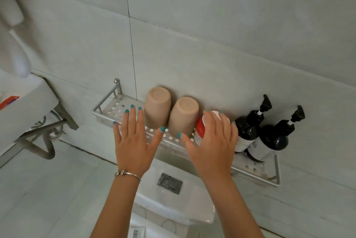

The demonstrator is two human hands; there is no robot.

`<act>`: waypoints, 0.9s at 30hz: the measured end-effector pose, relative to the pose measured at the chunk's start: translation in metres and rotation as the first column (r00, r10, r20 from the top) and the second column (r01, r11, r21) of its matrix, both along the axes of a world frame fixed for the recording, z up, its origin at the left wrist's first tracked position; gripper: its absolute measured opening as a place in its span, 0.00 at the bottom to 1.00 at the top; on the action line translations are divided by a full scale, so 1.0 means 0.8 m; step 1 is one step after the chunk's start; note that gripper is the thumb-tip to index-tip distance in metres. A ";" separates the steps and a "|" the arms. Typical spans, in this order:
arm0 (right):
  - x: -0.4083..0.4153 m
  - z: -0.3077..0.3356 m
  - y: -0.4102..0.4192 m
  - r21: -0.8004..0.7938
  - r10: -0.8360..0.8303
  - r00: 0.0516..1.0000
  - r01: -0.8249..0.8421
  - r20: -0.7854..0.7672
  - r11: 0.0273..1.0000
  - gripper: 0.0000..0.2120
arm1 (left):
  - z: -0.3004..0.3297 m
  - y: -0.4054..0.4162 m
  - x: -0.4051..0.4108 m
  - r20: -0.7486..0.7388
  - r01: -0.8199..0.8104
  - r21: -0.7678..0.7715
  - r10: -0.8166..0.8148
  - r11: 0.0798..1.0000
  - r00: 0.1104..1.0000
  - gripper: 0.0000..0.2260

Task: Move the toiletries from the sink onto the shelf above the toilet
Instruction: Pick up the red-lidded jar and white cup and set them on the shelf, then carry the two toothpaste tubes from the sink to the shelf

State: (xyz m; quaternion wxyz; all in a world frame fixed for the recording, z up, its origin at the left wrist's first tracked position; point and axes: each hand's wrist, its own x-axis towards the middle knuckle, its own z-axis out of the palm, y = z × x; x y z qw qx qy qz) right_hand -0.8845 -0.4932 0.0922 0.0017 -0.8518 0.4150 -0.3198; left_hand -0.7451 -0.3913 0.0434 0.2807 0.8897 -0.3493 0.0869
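perforated metal shelf (107, 111) is fixed to the tiled wall above the toilet tank (173, 199). head view: two beige cups (157, 107) stand inverted beside a red-and-white jar (200, 131) and two black pump bottles (265, 137). left hand (133, 141) hovers with fingers spread, holding nothing. right hand (213, 141) lies over the jar, fingers straight. sink (28, 103) sits at left.

I count two upturned beige cups (157, 107) (184, 115), two black pump bottles (248, 129) (269, 141), and one red-and-white jar (201, 132) on one metal shelf (107, 108). I also see two hands (134, 141) (213, 145).
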 end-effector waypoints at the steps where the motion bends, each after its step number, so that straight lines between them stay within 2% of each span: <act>1: -0.007 -0.001 0.006 0.004 0.023 1.000 -0.023 -0.009 1.000 0.35 | -0.004 0.006 -0.009 -0.013 0.009 0.011 -0.009 1.000 1.000 0.36; 5: -0.046 -0.012 0.038 0.081 0.131 0.990 -0.127 -0.050 0.989 0.36 | -0.021 0.033 -0.047 0.005 0.026 0.134 -0.026 0.991 1.000 0.36; 7: -0.071 -0.020 0.057 0.136 0.203 0.979 -0.196 -0.036 0.971 0.36 | -0.031 0.053 -0.075 -0.032 0.031 0.176 -0.026 0.984 0.999 0.34; 12: -0.143 -0.072 0.100 0.319 0.373 0.928 -0.351 -0.009 0.881 0.31 | -0.070 0.123 -0.180 -0.239 -0.026 0.249 0.088 0.968 0.967 0.33; 15: -0.185 -0.124 0.118 0.528 0.492 0.867 -0.380 -0.083 0.759 0.31 | -0.107 0.168 -0.253 -0.393 -0.095 0.310 0.219 0.946 0.893 0.33; 18: -0.226 -0.186 0.133 0.683 0.608 0.774 -0.348 -0.177 0.642 0.31 | -0.147 0.213 -0.326 -0.425 -0.163 0.411 0.347 0.897 0.836 0.32; 21: -0.262 -0.248 0.152 0.796 0.681 0.680 -0.240 -0.271 0.556 0.30 | -0.189 0.253 -0.392 -0.465 -0.157 0.530 0.441 0.833 0.768 0.32; 23: -0.285 -0.284 0.165 0.845 0.723 0.616 -0.167 -0.313 0.508 0.29 | -0.217 0.278 -0.429 -0.502 -0.156 0.579 0.501 0.800 0.705 0.32; 27: -0.326 -0.329 0.198 0.879 0.814 0.411 -0.057 -0.411 0.473 0.25 | -0.250 0.323 -0.484 -0.572 -0.163 0.640 0.606 0.751 0.553 0.30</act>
